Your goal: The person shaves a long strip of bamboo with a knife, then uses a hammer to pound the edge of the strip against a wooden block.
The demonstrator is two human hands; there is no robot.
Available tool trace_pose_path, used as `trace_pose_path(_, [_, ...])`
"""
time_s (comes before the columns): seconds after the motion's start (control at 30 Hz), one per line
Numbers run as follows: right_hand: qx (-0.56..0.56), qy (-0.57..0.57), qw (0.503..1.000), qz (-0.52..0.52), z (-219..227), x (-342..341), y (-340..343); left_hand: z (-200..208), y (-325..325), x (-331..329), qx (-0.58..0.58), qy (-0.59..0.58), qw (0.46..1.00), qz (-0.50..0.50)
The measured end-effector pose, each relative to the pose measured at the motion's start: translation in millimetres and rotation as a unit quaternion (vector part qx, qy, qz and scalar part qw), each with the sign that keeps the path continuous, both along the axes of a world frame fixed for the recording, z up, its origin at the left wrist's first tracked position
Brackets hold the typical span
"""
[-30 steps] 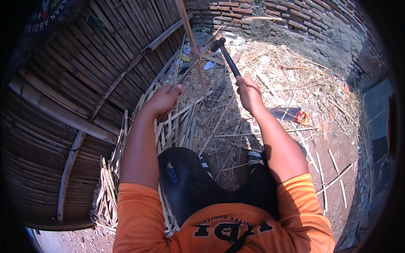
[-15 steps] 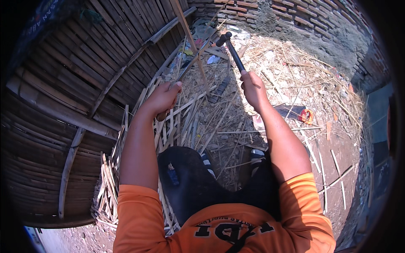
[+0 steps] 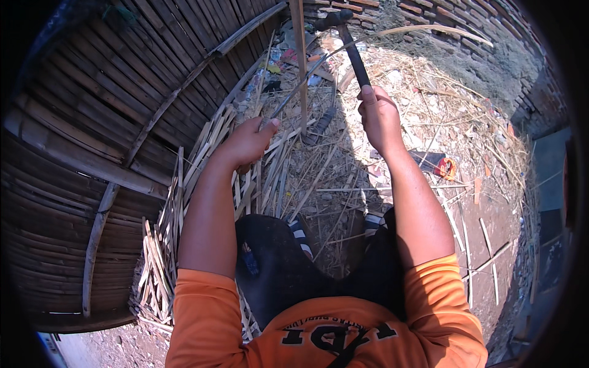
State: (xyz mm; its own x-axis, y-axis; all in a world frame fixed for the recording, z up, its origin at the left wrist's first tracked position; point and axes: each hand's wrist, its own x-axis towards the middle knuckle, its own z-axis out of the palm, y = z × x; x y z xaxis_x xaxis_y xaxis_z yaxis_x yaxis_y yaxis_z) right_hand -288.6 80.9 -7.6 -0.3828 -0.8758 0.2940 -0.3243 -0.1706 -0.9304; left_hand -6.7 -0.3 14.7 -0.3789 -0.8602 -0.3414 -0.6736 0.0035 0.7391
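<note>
My right hand is wrapped around the dark handle of a hammer, raised with its head up and away from me. Closed in my left hand is a long-bladed knife, its grey blade slanting up and to the right. The blade crosses an upright bamboo piece whose lower end meets the ground. A thin pale bamboo strip arches to the right from near the blade's far end. Whether that strip is still joined to the upright piece is unclear. My fingers mostly hide the knife's handle.
A slatted bamboo wall rises at the left, with a heap of split bamboo sticks along it. Shavings and litter cover the ground up to a brick wall. A dark cylindrical piece lies near the upright bamboo's foot.
The hammer has risen and shifted slightly right. My left hand has moved a little right with the knife. The bamboo piece stands straighter, and a curved strip now arches out to the right.
</note>
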Motion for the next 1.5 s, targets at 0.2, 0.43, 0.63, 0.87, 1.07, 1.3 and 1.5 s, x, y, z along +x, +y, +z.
trace_pose_path(0.2, [0.078,0.177,0.978,-0.077,-44.6,2.4,-7.8,-15.2,-12.0,-4.1,-0.029,0.006,0.999,-0.011])
trace_pose_path(0.43, [-0.028,-0.084,0.996,-0.007,-13.1,1.7,-2.9,-21.0,-15.3,12.7,-0.003,0.031,1.0,-0.005])
trace_pose_path(0.63, [0.102,0.09,0.99,-0.036,-46.7,7.7,-11.3,-12.3,-15.9,0.3,0.012,0.039,0.999,0.009])
trace_pose_path(0.87, [0.028,0.001,0.999,-0.019,-26.8,3.1,-12.7,-18.8,-14.4,6.0,0.017,0.05,0.999,0.009])
trace_pose_path(1.07, [0.084,0.069,0.994,-0.024,-41.6,4.7,-17.9,-19.5,-17.1,-0.5,0.024,0.059,0.998,0.002])
trace_pose_path(1.3, [0.037,-0.028,0.999,0.017,-37.1,-5.6,-16.7,-28.0,-15.3,1.0,0.019,0.052,0.998,0.006])
trace_pose_path(1.5, [0.129,-0.014,0.991,-0.013,-56.1,-5.4,-21.5,-33.4,-18.6,7.9,0.058,0.088,0.994,0.035])
